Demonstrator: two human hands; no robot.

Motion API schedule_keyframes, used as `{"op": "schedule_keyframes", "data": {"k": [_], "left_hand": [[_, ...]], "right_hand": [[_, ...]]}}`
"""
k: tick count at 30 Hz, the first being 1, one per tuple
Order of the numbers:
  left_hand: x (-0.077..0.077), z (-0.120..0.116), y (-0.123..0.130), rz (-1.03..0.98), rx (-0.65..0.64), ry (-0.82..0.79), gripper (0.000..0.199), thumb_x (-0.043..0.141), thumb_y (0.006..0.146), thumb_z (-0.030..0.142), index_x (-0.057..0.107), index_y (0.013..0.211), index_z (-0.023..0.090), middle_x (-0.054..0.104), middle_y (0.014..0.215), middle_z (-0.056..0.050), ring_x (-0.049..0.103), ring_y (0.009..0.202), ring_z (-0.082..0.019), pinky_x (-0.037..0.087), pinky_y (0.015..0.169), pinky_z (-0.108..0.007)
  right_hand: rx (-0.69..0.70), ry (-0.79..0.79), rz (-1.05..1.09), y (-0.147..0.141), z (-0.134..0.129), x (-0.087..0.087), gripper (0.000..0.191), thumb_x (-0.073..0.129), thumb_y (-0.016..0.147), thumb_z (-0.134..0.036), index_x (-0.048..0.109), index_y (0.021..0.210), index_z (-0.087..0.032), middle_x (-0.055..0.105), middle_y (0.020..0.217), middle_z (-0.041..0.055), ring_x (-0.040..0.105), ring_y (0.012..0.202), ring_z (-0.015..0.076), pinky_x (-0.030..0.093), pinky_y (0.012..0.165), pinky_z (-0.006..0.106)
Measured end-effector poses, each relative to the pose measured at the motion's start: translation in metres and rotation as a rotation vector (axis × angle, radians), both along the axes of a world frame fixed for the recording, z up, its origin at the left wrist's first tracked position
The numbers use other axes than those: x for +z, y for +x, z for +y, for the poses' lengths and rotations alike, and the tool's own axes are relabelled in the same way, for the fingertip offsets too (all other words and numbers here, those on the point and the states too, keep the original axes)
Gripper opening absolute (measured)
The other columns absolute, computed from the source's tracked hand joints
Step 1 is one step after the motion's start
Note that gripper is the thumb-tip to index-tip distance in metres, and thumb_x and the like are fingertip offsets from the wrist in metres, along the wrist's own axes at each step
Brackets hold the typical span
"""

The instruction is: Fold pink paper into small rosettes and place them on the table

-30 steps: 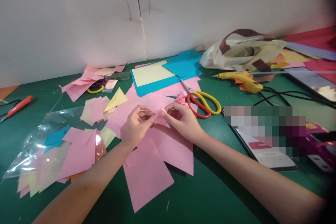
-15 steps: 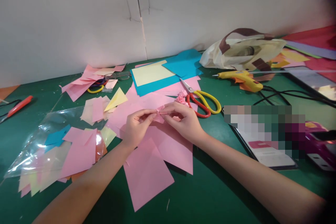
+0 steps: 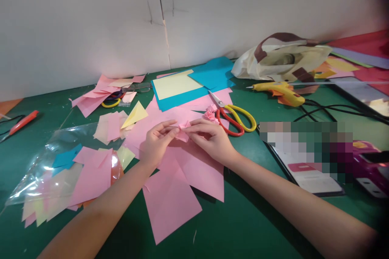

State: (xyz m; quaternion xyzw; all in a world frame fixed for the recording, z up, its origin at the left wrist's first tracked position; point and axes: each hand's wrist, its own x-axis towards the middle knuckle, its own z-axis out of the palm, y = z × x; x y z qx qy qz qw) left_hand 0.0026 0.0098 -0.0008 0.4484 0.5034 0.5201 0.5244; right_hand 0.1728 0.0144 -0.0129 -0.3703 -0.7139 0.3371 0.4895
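Our left hand point(image 3: 158, 141) has drawn its fingertips back slightly, baring more of the small folded pink paper point(image 3: 183, 133); our right hand point(image 3: 211, 139) and left each pinch 1 side, above pink sheets point(image 3: 172, 208) short of the tabletop's point(image 3: 231, 230) back edge. Its shaping seems unfinished.

The fingertips of the left hand point(image 3: 158, 139) and right hand point(image 3: 211, 137) partly hide a small folded pink paper piece point(image 3: 183, 134), whose creases are too small to make out. Square blocks of blur cover the upper part of a flat, black-edged device with a lit screen point(image 3: 316, 186) and part of a glossy purple plastic device with slots point(image 3: 370, 189), which the right edge cuts off. Pink paper scraps point(image 3: 88, 103) partly cover yellow-handled scissors point(image 3: 111, 104). The right edge also crops a bright red sheet point(image 3: 369, 44).
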Motion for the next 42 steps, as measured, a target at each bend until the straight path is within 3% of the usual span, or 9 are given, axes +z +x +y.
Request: {"op": "schedule_keyframes", "data": {"k": [5,12,18,22,27,32,38,42], "left_hand": [[-0.0004,0.0004,-0.0001,0.01,-0.027,0.012,0.017,0.078,0.064,0.03,0.073,0.076,0.018,0.073,0.081,-0.004,0.066,0.078,-0.017,0.053,0.071,-0.027],[-0.004,0.0009,-0.0024,0.08,-0.052,0.008,0.022,0.077,0.066,0.033,0.074,0.082,0.018,0.074,0.084,-0.006,0.067,0.078,-0.018,0.053,0.073,-0.028],[-0.0018,0.0007,-0.0007,0.147,-0.014,0.053,0.017,0.073,0.069,0.034,0.075,0.076,0.019,0.075,0.082,-0.006,0.067,0.08,-0.019,0.054,0.077,-0.031],[0.0003,-0.0004,-0.0002,0.123,-0.021,0.047,0.019,0.075,0.067,0.033,0.075,0.08,0.019,0.075,0.086,-0.006,0.068,0.082,-0.019,0.055,0.078,-0.032],[0.0035,-0.003,0.001,0.136,-0.018,0.028,0.021,0.078,0.063,0.03,0.075,0.082,0.02,0.076,0.088,-0.005,0.069,0.083,-0.019,0.056,0.078,-0.03],[0.0019,-0.0024,0.0006,0.184,0.007,0.039,0.022,0.078,0.063,0.031,0.076,0.082,0.02,0.076,0.089,-0.006,0.069,0.085,-0.02,0.056,0.079,-0.032],[0.0005,-0.0014,-0.0012,0.189,-0.007,0.044,0.017,0.075,0.067,0.032,0.075,0.08,0.019,0.075,0.085,-0.006,0.068,0.082,-0.019,0.055,0.077,-0.031],[-0.0001,-0.0012,-0.0022,0.217,-0.005,0.065,0.012,0.071,0.07,0.029,0.072,0.075,0.018,0.073,0.079,-0.005,0.067,0.077,-0.017,0.055,0.074,-0.029]], "right_hand": [[0.012,-0.008,-0.042,-0.001,-0.0011,0.0016,0.025,0.055,0.079,-0.011,0.075,0.087,-0.023,0.064,0.08,0.0036,0.061,0.07,0.0133,0.05,0.061,0.026],[0.069,0.01,-0.073,-0.0006,-0.0005,-0.0001,0.023,0.054,0.082,-0.012,0.074,0.087,-0.022,0.068,0.09,0.0063,0.066,0.084,0.0174,0.054,0.073,0.031],[0.018,-0.088,0.022,-0.0035,-0.0035,0.0027,0.016,0.06,0.079,-0.012,0.065,0.093,-0.02,0.071,0.081,0.0025,0.067,0.071,0.0146,0.055,0.066,0.028],[-0.025,0.03,-0.005,-0.0022,-0.0026,0.0009,0.012,0.058,0.081,-0.012,0.066,0.084,-0.02,0.072,0.08,0.0028,0.067,0.072,0.015,0.055,0.066,0.028],[-0.05,0.24,-0.075,0.0008,-0.0002,-0.0034,0.016,0.053,0.087,-0.013,0.067,0.083,-0.021,0.071,0.083,0.0041,0.068,0.08,0.0172,0.056,0.071,0.03],[-0.047,0.35,-0.156,0.0022,0.0003,-0.0053,0.022,0.047,0.088,-0.009,0.067,0.084,-0.019,0.069,0.086,0.0065,0.068,0.081,0.0164,0.056,0.069,0.027],[-0.003,0.381,-0.179,0.002,0.0001,-0.0061,0.02,0.05,0.09,-0.012,0.069,0.088,-0.018,0.069,0.089,0.0075,0.068,0.083,0.0163,0.057,0.073,0.028],[0.048,0.259,-0.129,0.0012,-0.0017,-0.0016,0.014,0.057,0.088,-0.021,0.071,0.084,-0.021,0.071,0.087,0.0047,0.068,0.083,0.0163,0.057,0.076,0.029]]}}
